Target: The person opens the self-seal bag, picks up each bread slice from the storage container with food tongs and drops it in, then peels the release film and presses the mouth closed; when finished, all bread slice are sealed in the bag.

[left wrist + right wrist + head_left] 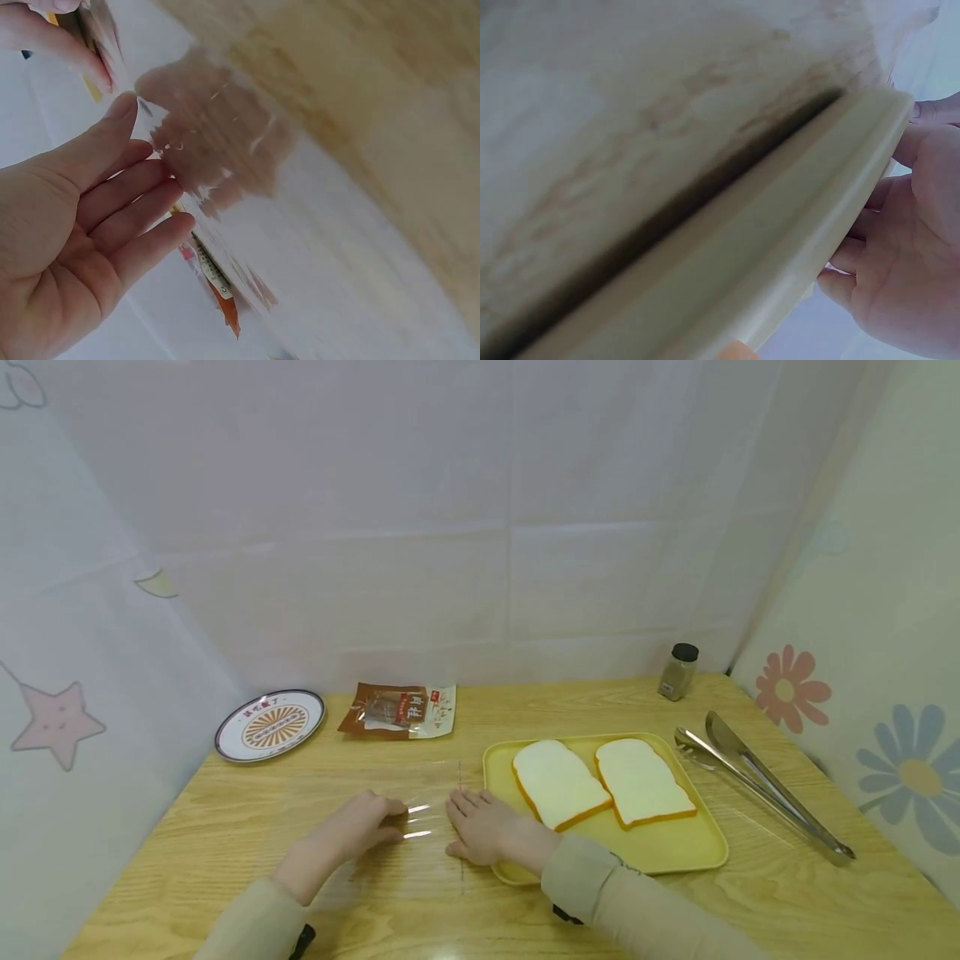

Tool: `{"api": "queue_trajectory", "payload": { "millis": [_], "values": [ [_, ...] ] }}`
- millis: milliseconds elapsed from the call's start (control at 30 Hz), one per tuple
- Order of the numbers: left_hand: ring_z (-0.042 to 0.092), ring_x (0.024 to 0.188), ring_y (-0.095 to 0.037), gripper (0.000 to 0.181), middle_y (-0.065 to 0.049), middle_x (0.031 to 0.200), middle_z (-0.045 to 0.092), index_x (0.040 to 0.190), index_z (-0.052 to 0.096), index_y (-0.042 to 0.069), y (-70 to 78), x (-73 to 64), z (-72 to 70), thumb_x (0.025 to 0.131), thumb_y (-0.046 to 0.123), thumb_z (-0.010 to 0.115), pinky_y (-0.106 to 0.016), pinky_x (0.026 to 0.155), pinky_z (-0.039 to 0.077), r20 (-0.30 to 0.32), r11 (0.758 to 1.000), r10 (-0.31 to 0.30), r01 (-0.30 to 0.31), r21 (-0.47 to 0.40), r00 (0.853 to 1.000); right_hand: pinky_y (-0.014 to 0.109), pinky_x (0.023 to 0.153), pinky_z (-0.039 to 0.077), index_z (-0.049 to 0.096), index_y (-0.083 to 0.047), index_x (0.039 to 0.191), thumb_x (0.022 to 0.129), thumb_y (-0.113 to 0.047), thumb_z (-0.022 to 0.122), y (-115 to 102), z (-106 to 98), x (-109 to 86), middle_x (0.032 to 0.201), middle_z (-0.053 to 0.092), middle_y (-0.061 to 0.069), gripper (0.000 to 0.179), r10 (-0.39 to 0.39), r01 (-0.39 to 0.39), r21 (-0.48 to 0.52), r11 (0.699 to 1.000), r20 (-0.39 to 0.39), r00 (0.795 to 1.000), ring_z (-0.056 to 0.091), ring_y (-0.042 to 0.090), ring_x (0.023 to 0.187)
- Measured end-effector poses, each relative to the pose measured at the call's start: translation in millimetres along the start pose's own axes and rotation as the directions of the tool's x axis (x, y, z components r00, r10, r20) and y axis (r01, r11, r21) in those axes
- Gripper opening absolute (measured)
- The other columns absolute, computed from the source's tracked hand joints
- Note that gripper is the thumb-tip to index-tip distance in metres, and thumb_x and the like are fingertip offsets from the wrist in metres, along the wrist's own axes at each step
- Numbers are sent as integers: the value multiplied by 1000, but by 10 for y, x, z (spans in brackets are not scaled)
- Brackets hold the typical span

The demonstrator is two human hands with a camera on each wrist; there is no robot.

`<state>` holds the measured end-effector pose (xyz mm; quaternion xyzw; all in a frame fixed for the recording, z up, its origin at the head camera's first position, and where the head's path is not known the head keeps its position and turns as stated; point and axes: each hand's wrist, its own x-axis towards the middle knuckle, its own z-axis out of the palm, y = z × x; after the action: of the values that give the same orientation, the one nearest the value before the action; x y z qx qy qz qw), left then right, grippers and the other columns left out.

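A thin sheet of clear plastic (pixel 422 864) lies on the table, with bright reflections and a straight dark line down its right end. My left hand (pixel 352 831) is over its middle, fingers loosely bent and fingertips at the plastic. In the left wrist view nothing is pinched between that hand's thumb and fingers. My right hand (pixel 483 828) lies palm down with spread fingers across the line at the right end. Its wrist passes over the left rim of a yellow tray (pixel 637 852). Two white bread slices (pixel 558 783) with orange-brown crusts lie on that tray.
A round patterned plate (pixel 273 727) stands at the back left. Beside it lies a brown and white packet (pixel 397 710). At the back right is a small black-lidded jar (pixel 678 672); metal tongs (pixel 772 793) lie right of the tray. Cloth walls border the table.
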<state>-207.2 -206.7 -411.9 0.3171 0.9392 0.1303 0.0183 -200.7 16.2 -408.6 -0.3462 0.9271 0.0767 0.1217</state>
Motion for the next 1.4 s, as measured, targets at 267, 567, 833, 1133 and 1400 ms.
{"api": "queue_trajectory", "payload": {
  "millis": [267, 567, 833, 1133, 1400],
  "values": [
    [60, 61, -5, 4, 1, 72, 71, 75, 71, 11, -2, 38, 15, 79, 9, 72, -21, 58, 53, -75, 997, 58, -54, 51, 995, 35, 120, 21, 26, -12, 149, 97, -51, 38, -6, -10, -14, 157, 20, 3, 66, 3, -3, -16, 1000, -3, 1000, 19, 17, 145],
    [56, 59, -7, 6, 4, 70, 69, 72, 71, 13, 45, 60, 44, 78, 14, 74, -24, 56, 49, -97, 988, 7, 8, 155, 995, 34, 120, 21, 27, -13, 149, 98, -51, 38, -18, -17, -12, 157, 21, 2, 65, 19, -19, -23, 1000, -7, 1000, 20, 16, 145],
    [64, 83, -21, 52, -14, 103, 64, 115, 65, -2, 25, -61, 59, 75, 30, 76, -32, 73, 57, -44, 997, -36, 38, 61, 998, 34, 121, 19, 22, -15, 150, 98, -53, 35, -5, 82, 79, 158, 17, 1, 67, 44, -44, -23, 999, 21, 999, 15, 14, 146],
    [57, 115, -39, 70, -24, 128, 56, 126, 55, -6, 7, -88, 136, 77, 41, 72, -48, 96, 49, -8, 997, -72, 71, -43, 997, 35, 121, 20, 21, -17, 151, 98, -53, 36, -40, 65, 62, 158, 16, -1, 66, 51, -49, -47, 998, 46, 998, 15, 14, 146],
    [70, 87, -25, 24, -10, 97, 73, 98, 72, 4, 20, -17, 113, 80, 19, 72, -36, 76, 59, -122, 999, 23, -18, 41, 992, 33, 121, 19, 22, -16, 150, 97, -54, 35, -48, 24, 34, 158, 17, 0, 66, 48, -46, -56, 997, 42, 998, 16, 14, 146]
  ]
}}
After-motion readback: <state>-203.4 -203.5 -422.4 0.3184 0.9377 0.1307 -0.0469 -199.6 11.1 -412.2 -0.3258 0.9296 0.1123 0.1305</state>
